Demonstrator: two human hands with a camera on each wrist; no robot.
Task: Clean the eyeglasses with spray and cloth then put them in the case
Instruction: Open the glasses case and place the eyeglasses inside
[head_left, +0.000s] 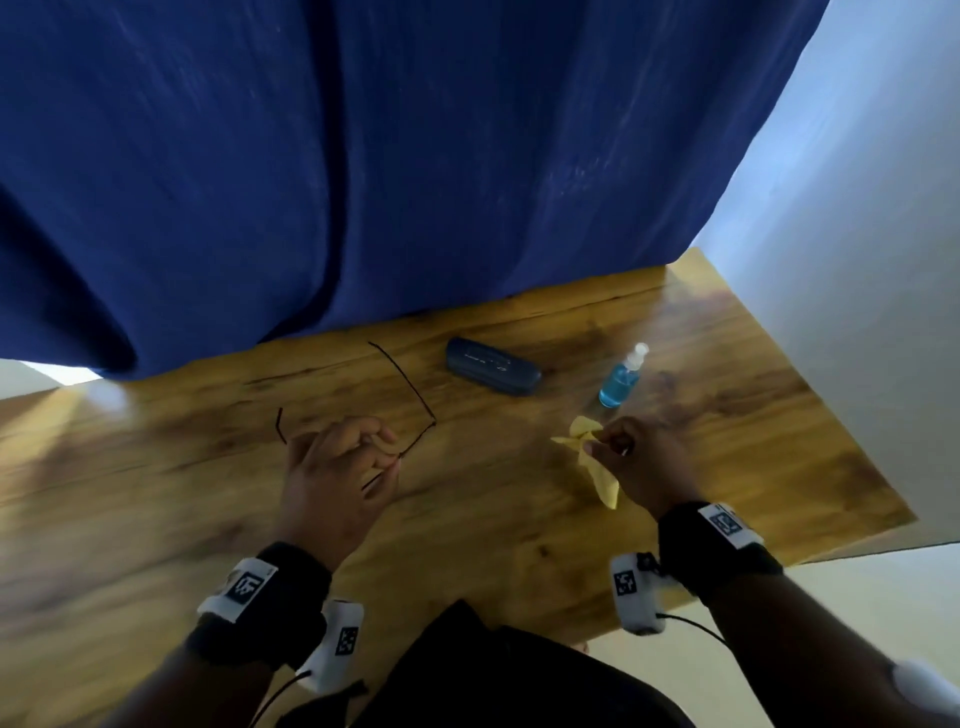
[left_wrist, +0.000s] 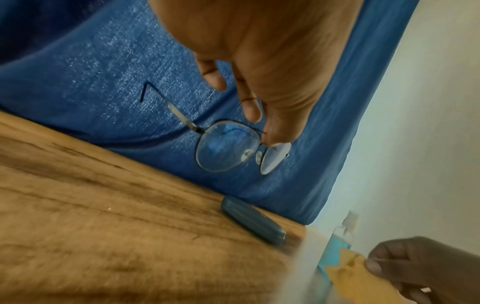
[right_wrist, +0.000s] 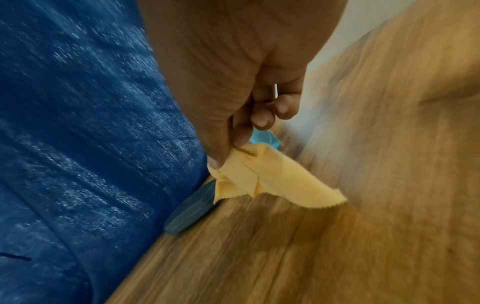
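Head view: my left hand (head_left: 343, 462) pinches the eyeglasses (left_wrist: 228, 147) above the table (head_left: 156, 519), my right hand (head_left: 636, 457) pinches the cloth (head_left: 597, 467); wiping comes next, I think, so both must meet gently

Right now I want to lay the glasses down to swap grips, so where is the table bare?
Bare wood lies on the wooden table left of the left hand, and between both hands. It is crowded farther back, around the closed dark blue case and clear blue-liquid spray bottle, near the right hand pinching the yellow cloth.
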